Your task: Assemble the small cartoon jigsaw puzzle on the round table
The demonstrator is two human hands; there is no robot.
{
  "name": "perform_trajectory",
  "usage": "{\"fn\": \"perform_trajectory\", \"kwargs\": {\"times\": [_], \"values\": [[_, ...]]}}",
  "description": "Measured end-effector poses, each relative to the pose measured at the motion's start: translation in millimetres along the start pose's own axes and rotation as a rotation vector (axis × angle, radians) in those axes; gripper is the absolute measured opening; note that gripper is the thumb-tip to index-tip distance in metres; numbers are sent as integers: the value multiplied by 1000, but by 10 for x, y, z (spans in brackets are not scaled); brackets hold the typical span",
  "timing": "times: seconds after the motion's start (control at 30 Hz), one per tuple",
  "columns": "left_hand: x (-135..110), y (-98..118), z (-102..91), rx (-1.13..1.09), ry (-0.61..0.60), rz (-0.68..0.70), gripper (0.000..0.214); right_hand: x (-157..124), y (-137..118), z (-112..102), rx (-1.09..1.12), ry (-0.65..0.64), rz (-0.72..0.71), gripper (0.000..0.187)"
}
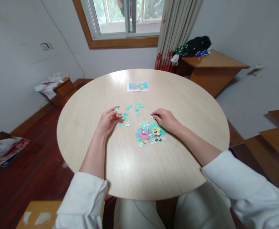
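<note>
A partly joined jigsaw puzzle with cartoon figures, one pink and one yellow, lies on the round table. My right hand is at its upper right edge, thumb and fingers pinching a pale puzzle piece. To the left, my left hand is curled, with a teal puzzle piece at its fingertips. Several loose teal pieces are scattered between the hands, above the joined part. A few more, among them a pale piece, lie close to my left fingers.
A printed reference picture lies flat toward the far side of the round wooden table. Beyond the table are a window and a curtain. A wooden cabinet with cloth on it stands at the back right.
</note>
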State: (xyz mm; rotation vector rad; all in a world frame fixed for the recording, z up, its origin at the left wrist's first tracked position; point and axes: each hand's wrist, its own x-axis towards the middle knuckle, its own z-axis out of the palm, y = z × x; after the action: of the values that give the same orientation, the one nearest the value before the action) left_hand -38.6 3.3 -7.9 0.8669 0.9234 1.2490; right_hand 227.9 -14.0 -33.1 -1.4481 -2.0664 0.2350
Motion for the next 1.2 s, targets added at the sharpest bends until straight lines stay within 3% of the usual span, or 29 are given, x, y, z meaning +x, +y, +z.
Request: {"fn": "perform_trajectory", "kwargs": {"times": [0.37,0.6,0.9,1.2], "values": [[2,-9,-8,11,-39,-8,26,3,46,29,-13,-1,-48,17],[6,1,14,-10,4,10,22,-6,55,-82,5,100,10,16],[27,-12,-13,2,9,33,16,-30,68,-114,-37,-48,-17,9],[20,-7,14,-10,9,29,6,-21,68,-103,-20,-73,6,7]]}}
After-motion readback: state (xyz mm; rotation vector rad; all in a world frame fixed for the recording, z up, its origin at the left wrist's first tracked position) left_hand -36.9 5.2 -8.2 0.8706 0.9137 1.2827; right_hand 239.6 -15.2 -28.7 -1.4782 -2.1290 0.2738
